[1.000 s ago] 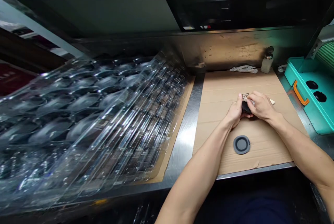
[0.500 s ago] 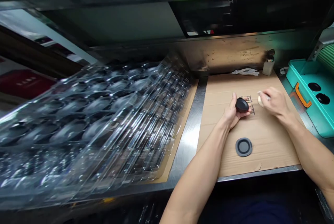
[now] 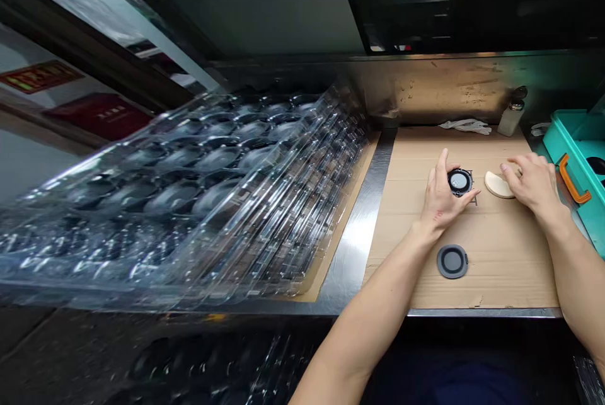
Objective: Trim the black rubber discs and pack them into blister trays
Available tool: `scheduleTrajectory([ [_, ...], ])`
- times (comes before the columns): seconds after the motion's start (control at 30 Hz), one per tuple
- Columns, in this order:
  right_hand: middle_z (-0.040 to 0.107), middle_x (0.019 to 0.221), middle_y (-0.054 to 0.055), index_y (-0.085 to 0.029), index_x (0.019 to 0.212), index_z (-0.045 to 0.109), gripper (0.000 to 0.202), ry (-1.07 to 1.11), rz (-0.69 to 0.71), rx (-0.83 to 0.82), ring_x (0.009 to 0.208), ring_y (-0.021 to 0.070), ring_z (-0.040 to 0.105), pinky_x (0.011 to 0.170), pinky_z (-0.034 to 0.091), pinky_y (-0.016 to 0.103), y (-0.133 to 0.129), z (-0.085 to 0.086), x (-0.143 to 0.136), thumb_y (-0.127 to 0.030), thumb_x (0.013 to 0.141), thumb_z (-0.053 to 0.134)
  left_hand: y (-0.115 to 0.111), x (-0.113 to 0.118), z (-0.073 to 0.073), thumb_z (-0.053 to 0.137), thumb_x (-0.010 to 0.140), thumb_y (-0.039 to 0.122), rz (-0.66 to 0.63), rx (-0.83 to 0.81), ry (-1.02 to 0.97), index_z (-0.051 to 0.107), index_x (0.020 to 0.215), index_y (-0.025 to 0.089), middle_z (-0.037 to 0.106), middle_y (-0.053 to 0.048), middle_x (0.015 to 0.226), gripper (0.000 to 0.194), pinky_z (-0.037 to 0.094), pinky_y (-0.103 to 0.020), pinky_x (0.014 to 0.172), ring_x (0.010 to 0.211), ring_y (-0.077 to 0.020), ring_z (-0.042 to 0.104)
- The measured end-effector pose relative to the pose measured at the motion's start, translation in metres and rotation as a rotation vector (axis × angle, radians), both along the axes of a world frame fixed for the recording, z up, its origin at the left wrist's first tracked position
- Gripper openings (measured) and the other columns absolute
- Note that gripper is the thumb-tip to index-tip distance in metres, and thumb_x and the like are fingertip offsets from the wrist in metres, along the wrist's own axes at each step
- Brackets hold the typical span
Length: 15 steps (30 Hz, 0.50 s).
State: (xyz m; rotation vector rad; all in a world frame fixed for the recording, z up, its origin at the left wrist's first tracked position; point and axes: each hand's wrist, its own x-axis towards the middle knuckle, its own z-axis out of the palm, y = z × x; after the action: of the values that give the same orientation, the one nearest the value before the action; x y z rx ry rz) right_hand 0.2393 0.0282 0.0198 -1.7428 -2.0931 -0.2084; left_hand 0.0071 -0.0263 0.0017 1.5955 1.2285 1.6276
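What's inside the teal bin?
Inside the teal bin, a round black piece shows, with part of another at the picture's edge; the near wall and frame hide the rest.

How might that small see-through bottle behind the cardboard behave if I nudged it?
The bottle would probably feel stiff, as its clear walls look like glass or hard plastic. Being taller than wide, it might tip if pushed near its metallic top. Its smooth sides may be slippery.

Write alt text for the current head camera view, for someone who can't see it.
The left hand holds a round black part above a cardboard sheet; the right hand is at a cream pad. A grey disc lies nearer the wearer, with clear plastic trays left and a teal bin right.
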Motion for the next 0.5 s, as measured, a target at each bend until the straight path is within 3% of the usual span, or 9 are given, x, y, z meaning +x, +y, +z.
scheduleTrajectory([
  [0.07, 0.067, 0.121, 0.012, -0.024, 0.121, 0.071, 0.047, -0.030, 0.177, -0.110, 0.114, 0.0336, 0.057, 0.098, 0.041, 0.047, -0.004, 0.001, -0.008, -0.058, 0.098, 0.050, 0.004, -0.002, -0.005, 0.091, 0.071, 0.051, 0.046, 0.060, 0.178, 0.031, 0.158, 0.025, 0.066, -0.012, 0.130, 0.109, 0.045, -0.042, 0.111, 0.125, -0.0294, 0.060],
  [0.13, 0.068, 0.120, 0.012, -0.024, 0.124, 0.069, 0.050, -0.068, 0.267, -0.187, 0.111, 0.0331, 0.059, 0.096, 0.044, 0.045, -0.005, -0.002, -0.011, -0.061, 0.094, 0.056, 0.006, -0.002, -0.009, 0.086, 0.075, 0.055, 0.073, 0.113, 0.277, 0.024, 0.160, 0.026, 0.065, -0.013, 0.132, 0.109, 0.047, -0.041, 0.109, 0.124, -0.0281, 0.061],
  [0.23, 0.067, 0.121, 0.013, -0.024, 0.127, 0.067, 0.050, -0.079, 0.274, -0.215, 0.110, 0.0336, 0.061, 0.091, 0.046, 0.043, -0.004, -0.010, -0.011, -0.060, 0.093, 0.059, 0.004, -0.001, -0.012, 0.081, 0.079, 0.059, 0.088, 0.164, 0.316, 0.022, 0.160, 0.025, 0.065, -0.013, 0.131, 0.105, 0.049, -0.040, 0.107, 0.124, -0.0271, 0.062],
  [0.33, 0.067, 0.122, 0.012, -0.025, 0.126, 0.067, 0.047, -0.056, 0.278, -0.212, 0.112, 0.0334, 0.061, 0.093, 0.046, 0.044, 0.001, -0.017, -0.008, -0.058, 0.093, 0.059, 0.002, -0.001, -0.012, 0.079, 0.082, 0.059, 0.073, 0.199, 0.299, 0.035, 0.153, 0.023, 0.066, -0.013, 0.131, 0.091, 0.050, -0.038, 0.104, 0.122, -0.0256, 0.063],
  [0.43, 0.067, 0.121, 0.011, -0.025, 0.125, 0.066, 0.046, -0.025, 0.280, -0.192, 0.114, 0.0329, 0.060, 0.098, 0.045, 0.045, 0.004, -0.024, -0.007, -0.057, 0.093, 0.060, 0.016, -0.011, -0.015, 0.067, 0.093, 0.057, 0.094, 0.115, 0.359, 0.063, 0.119, 0.020, 0.072, -0.011, 0.113, 0.046, 0.051, -0.035, 0.096, 0.107, -0.0230, 0.067],
  [0.5, 0.066, 0.120, 0.011, -0.025, 0.125, 0.066, 0.045, -0.006, 0.265, -0.174, 0.115, 0.0330, 0.059, 0.100, 0.044, 0.046, 0.004, -0.026, -0.009, -0.056, 0.093, 0.061, 0.037, -0.025, -0.018, 0.053, 0.102, 0.053, 0.162, -0.024, 0.464, 0.067, 0.088, 0.019, 0.072, -0.009, 0.091, 0.039, 0.049, -0.037, 0.096, 0.095, -0.0222, 0.066],
])
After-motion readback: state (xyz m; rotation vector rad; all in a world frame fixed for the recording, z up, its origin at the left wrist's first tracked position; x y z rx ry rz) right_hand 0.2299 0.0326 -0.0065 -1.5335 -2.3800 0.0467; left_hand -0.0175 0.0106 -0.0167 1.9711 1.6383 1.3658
